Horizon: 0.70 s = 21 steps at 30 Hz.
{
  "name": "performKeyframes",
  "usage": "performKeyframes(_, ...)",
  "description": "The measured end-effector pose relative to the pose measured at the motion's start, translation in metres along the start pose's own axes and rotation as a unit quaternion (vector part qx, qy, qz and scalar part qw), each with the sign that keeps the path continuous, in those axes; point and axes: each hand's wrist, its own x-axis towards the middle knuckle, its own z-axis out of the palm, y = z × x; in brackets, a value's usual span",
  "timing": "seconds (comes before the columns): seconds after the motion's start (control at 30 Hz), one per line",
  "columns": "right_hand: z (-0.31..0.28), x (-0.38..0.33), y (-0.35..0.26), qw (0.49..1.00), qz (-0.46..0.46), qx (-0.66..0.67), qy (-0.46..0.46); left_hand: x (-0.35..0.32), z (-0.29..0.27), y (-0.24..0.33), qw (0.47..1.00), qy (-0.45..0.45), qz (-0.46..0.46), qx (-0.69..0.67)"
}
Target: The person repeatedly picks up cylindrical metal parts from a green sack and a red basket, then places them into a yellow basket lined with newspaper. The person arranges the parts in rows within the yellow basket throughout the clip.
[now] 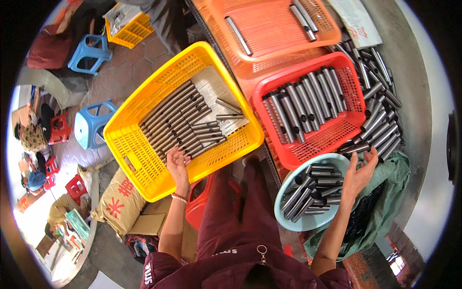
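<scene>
The person sits with a yellow basket (144, 159) tilted on the lap, and everything else is easiest placed from it. Inside it lie rows of grey metal tubes (175, 120) on a pale sheet. The left hand (177, 161) rests at the basket's near edge, fingers spread loosely over the ends of the lowest tubes, touching them but closed around nothing. To the right of the yellow basket stands a red basket (332, 137) with more tubes lined up across it. Below that sits a pale blue bowl (293, 212) filled with short tubes. The right hand (360, 174) hovers at the bowl's far rim, palm open and fingers curled slightly, grasping nothing. Beyond the red basket, a loose heap of tubes (380, 120) lies on the desk. Above it, an orange basket (269, 29) holds a few tubes. Left of the yellow basket stand blue stools (91, 123) on the floor.
</scene>
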Motion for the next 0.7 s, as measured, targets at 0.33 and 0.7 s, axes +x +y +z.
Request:
performKeyframes(0.33, 0.210, -0.095, -0.231, 0.842, -0.237, 0.098, -0.475, 0.095, -0.004, -0.139, 0.948, -0.197, -0.022, 0.247)
performKeyframes(0.7, 0.450, -0.158, -0.149, 0.822, -0.262, -0.176, -0.474, 0.164, 0.052, -0.170, 0.629, -0.365, 0.275, 0.628)
